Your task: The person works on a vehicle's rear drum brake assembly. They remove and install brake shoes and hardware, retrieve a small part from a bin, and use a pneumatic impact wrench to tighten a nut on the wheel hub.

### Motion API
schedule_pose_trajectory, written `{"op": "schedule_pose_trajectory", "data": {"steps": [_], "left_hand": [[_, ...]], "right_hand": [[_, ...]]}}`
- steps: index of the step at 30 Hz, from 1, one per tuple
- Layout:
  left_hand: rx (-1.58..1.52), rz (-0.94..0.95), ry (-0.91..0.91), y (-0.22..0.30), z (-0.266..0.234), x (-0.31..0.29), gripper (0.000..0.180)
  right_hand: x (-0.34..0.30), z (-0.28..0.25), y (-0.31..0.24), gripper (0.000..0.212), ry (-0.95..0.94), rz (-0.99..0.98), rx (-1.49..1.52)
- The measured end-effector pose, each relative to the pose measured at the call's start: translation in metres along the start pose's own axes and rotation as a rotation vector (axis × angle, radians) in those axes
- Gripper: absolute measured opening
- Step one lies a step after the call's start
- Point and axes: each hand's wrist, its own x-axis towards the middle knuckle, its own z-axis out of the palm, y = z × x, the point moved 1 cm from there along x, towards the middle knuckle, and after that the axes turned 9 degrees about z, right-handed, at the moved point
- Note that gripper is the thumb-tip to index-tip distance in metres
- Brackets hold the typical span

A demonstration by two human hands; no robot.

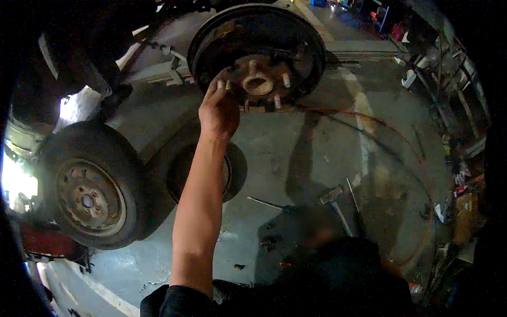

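My left hand [217, 113] reaches up to a rusty wheel hub [243, 74] and is closed at its left edge, the thumb beside a wheel stud [228, 86]. Several more studs stand out around the hub's round centre hole. Behind the hub is a dark round backing plate [311, 58]. At the end of a dark sleeve on the right lies a blurred, shadowed patch that looks like my right hand [321, 236]; its fingers cannot be made out. Next to it a hammer [332, 196] rests on the floor.
A tyre on a rusty steel rim [113, 198] stands at the left. Partly behind my forearm, a dark round part [228, 174] lies on the floor. Thin rods [264, 202] lie near the hammer. An orange hose [393, 127] curves along the right, beside clutter [465, 195].
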Motion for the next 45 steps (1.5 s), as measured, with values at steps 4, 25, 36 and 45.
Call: {"op": "schedule_pose_trajectory", "data": {"steps": [4,25,36,45], "left_hand": [[-0.054,-0.041,0.077,-0.005,-0.002,0.005,0.036],[-0.031,-0.216,0.166,-0.012,0.027,-0.01,0.043],[0.494,-0.483,0.118,0.005,0.127,-0.007,0.046],[0.8,-0.853,0.074,0.109,0.189,-0.013,0.042]], "right_hand": [[0.005,0.014,0.02,0.032,0.08,-0.113,0.174],[-0.016,0.055,0.089,0.053,0.178,-0.156,0.873],[-0.213,-0.227,-0.098,0.037,0.727,0.243,1.205],[-0.352,-0.04,-0.115,0.036,0.921,0.13,1.857]]}}
